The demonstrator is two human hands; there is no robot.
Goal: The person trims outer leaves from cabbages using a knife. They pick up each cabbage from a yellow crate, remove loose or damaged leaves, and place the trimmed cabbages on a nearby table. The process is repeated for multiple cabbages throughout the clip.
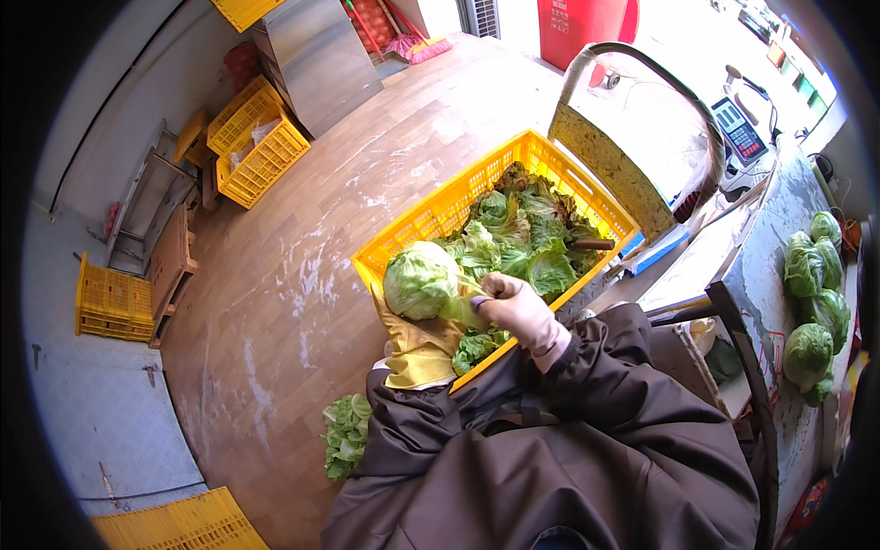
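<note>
My left hand [419, 347], in a yellow glove, supports a head of iceberg lettuce [421, 280] from below, over the near left end of a yellow plastic crate [412, 230]. In a pale glove, my right hand [512, 306] pinches a pale green outer leaf at the right side of that head. Loose lettuce leaves [522, 227], some browned at the edges, fill much of the crate under my hands. A brown handle [592, 244] lies on the leaves near the crate's right wall.
More lettuce leaves [346, 436] lie on the floor by my left side. Several lettuce heads [810, 344] rest on the worn table [746, 275] at right, near a scale [739, 130]. A chair [619, 165] stands beyond the crate. Other yellow crates [265, 161] stand at left.
</note>
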